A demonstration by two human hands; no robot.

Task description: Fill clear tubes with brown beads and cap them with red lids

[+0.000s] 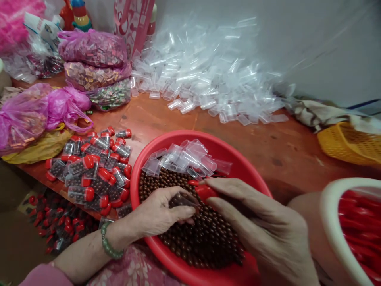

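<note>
Over a red basin (137, 171) full of small brown balls (205, 234), my two hands almost meet. My left hand (159, 210), with a green bead bracelet (109, 243) at the wrist, is closed around a clear plastic tube (182, 200); whether balls are inside it I cannot tell. Between thumb and fingers, my right hand (262, 218) pinches a red cap (205, 191) close to the tube's end. Several empty clear tubes (187, 157) lie on the balls at the basin's far side.
Left of the basin lie filled red-capped tubes (101, 167), with more (62, 222) lower down. A large heap of clear tubes (208, 75) stands against the wall. Pink bags (95, 47) sit back left. A white bucket of red caps (330, 206) and a yellow basket (348, 143) are right.
</note>
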